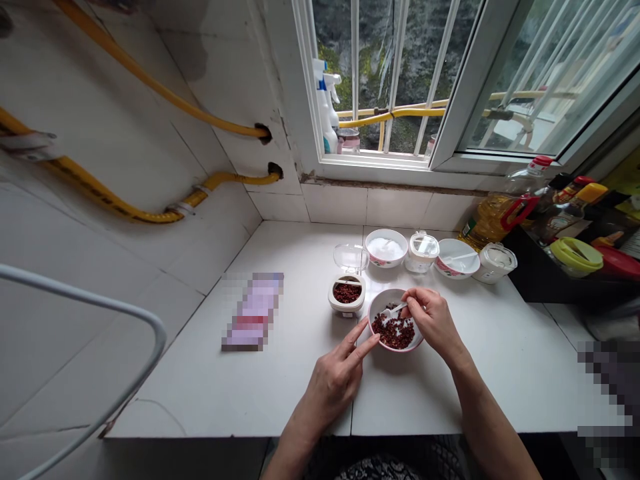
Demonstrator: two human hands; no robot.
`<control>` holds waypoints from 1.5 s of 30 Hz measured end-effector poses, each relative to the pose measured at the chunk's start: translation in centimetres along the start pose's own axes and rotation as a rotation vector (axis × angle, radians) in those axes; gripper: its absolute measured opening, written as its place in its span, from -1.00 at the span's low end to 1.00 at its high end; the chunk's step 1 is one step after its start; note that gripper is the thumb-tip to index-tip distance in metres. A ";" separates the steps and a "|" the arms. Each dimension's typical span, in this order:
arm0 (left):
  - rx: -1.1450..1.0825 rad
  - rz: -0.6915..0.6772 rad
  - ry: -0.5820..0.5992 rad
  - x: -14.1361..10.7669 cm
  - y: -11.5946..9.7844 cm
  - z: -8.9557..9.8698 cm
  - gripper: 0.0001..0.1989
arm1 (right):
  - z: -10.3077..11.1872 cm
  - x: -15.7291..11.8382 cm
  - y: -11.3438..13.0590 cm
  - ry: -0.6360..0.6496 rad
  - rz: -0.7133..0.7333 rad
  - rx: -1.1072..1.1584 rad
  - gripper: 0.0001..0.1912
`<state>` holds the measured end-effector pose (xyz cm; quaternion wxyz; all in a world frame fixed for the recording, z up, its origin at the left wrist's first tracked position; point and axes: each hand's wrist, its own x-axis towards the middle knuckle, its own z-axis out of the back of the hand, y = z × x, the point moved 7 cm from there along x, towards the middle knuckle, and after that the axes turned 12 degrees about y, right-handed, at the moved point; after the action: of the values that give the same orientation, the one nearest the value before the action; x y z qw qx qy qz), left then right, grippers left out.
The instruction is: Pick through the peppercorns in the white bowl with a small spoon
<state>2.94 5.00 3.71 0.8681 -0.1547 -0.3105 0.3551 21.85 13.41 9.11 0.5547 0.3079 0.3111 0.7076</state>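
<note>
A white bowl (413, 340) with a pink rim stands on the counter with dark red-brown peppercorn-like grains (397, 335) in it. My right hand (431, 321) pinches the handle of a small white spoon (393, 311), whose head is in the bowl among the grains. Two fingers of my left hand (341, 367) are stretched out to the bowl's left rim, and nothing is held in that hand. Just left of the bowl is an open seasoning jar (347, 306) of similar grains, its clear lid (351, 257) tipped back.
Behind stand a bowl of white granules (387, 248), a lidded jar (423, 251), a bowl with a white spoon (457, 259) and another jar (495, 263). Bottles (493, 213) crowd the right. A blurred purple packet (254, 312) lies left. The counter's front edge (225, 437) is near me.
</note>
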 end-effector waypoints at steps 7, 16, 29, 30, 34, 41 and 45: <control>0.014 0.002 -0.001 0.0 0.0 0.1 -0.36 | -0.3 0.0 -0.2 0.053 -0.035 0.078 -0.81; 0.006 -0.008 -0.008 0.1 -0.1 0.1 -0.41 | 0.0 0.0 -0.3 0.024 -0.052 0.033 -0.81; 0.011 0.002 0.006 0.1 -0.1 0.1 -0.39 | 0.0 0.0 -0.3 0.050 -0.064 0.138 -0.82; 0.014 0.001 0.003 0.1 -0.1 0.1 -0.39 | 0.0 0.0 -0.3 0.050 -0.064 0.142 -0.83; 0.025 0.000 -0.002 0.1 -0.1 0.1 -0.39 | -0.1 0.0 -0.7 0.065 -0.091 0.195 -0.82; 0.018 0.002 0.001 0.1 -0.1 0.1 -0.38 | 0.0 0.0 -0.5 0.048 -0.076 0.173 -0.82; 0.018 -0.001 0.002 0.1 -0.1 0.1 -0.40 | 0.1 0.0 -0.6 0.046 -0.090 0.194 -0.81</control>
<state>2.97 5.04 3.84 0.8700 -0.1470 -0.3064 0.3573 22.28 13.52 8.69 0.5463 0.3296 0.4041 0.6554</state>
